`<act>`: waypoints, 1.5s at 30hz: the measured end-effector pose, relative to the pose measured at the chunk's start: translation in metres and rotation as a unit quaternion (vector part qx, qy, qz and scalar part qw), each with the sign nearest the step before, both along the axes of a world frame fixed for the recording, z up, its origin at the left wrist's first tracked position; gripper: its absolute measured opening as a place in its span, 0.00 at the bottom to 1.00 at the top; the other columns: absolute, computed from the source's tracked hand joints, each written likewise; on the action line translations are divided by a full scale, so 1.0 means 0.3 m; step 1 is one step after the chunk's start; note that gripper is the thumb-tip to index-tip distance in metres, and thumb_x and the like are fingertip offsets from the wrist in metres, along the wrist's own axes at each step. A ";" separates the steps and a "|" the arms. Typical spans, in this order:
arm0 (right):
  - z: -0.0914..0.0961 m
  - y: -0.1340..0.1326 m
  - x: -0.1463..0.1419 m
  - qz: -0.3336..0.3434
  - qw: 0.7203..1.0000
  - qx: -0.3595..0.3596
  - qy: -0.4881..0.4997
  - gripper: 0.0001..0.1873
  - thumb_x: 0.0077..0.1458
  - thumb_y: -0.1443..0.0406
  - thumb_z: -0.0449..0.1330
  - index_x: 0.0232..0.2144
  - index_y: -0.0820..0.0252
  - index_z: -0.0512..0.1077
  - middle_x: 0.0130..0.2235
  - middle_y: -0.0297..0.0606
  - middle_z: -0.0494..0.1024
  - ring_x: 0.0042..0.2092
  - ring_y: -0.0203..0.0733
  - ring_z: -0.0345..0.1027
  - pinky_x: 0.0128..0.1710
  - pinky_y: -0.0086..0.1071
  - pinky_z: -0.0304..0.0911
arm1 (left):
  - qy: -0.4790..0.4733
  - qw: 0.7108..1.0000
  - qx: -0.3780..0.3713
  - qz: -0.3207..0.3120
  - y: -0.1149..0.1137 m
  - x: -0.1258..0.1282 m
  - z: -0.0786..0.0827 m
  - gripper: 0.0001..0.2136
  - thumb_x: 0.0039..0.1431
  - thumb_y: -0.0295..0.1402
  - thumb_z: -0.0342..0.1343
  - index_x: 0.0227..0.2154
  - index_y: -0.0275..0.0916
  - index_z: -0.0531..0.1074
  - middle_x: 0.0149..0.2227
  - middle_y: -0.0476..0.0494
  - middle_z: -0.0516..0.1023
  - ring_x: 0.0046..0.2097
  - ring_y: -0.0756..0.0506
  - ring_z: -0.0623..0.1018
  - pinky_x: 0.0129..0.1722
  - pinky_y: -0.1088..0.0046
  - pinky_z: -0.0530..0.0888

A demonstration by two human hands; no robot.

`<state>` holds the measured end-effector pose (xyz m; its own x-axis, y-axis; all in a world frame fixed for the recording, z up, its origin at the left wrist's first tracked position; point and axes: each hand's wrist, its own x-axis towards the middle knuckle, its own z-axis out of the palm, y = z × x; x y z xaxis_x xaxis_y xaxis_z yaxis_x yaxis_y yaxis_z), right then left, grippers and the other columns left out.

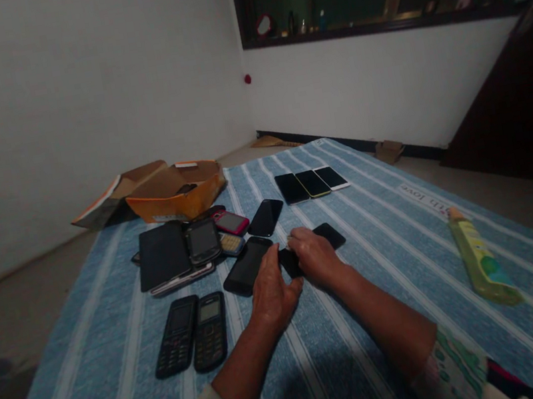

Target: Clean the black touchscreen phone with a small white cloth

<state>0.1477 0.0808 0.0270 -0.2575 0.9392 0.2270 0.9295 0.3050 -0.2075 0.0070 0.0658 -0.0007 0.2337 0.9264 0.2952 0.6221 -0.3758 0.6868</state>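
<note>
A dark phone (289, 263) lies low over the striped cloth between my hands. My left hand (272, 293) grips its left end, fingers along the far side and thumb near. Curled on top of it, my right hand (317, 257) has its fingers closed; a small pale bit shows at the fingertips, too small to name. A black piece (330, 235) sticks out past the right hand; whether it belongs to the same phone is hidden. Against my left fingers rests a black smartphone (251, 267). Another black smartphone (266, 218) lies just beyond.
Two keypad phones (209, 333) lie front left. Behind them are stacked dark devices (163, 256), a pink phone (231, 221) and an open orange box (166, 205). Three phones (313, 183) stand in a row at the back. A green-yellow bottle (484, 263) lies right.
</note>
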 end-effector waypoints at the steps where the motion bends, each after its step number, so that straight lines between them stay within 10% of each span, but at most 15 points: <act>1: 0.003 -0.006 -0.016 0.015 1.000 0.001 0.000 0.12 0.57 0.75 0.50 0.37 0.63 0.73 0.42 0.43 0.73 0.47 0.43 0.63 0.43 0.30 0.59 | -0.002 1.000 0.001 -0.002 0.000 0.001 0.002 0.32 0.47 0.29 0.58 0.57 0.38 0.58 0.55 0.36 0.69 0.56 0.37 0.71 0.55 0.54 0.70; 19: -0.032 0.078 0.193 -0.197 0.980 -0.019 -0.002 0.17 0.57 0.75 0.48 0.39 0.62 0.75 0.45 0.45 0.73 0.45 0.43 0.67 0.41 0.31 0.58 | 0.020 1.000 -0.003 -0.005 -0.003 -0.001 0.001 0.32 0.48 0.31 0.58 0.59 0.34 0.58 0.57 0.32 0.67 0.58 0.35 0.69 0.57 0.52 0.68; 45: 0.011 0.031 0.272 -0.156 0.985 -0.069 -0.029 0.23 0.49 0.79 0.50 0.41 0.61 0.78 0.43 0.44 0.78 0.44 0.42 0.70 0.41 0.28 0.57 | 0.058 0.997 -0.006 -0.053 0.021 -0.010 -0.005 0.32 0.49 0.29 0.60 0.59 0.36 0.59 0.59 0.32 0.68 0.60 0.33 0.67 0.58 0.49 0.66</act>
<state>0.2291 0.0902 0.0303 0.0391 0.9955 0.0859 0.9851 -0.0240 -0.1705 0.0039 0.0721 -0.0023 0.3616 0.8985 0.2489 0.6551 -0.4348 0.6179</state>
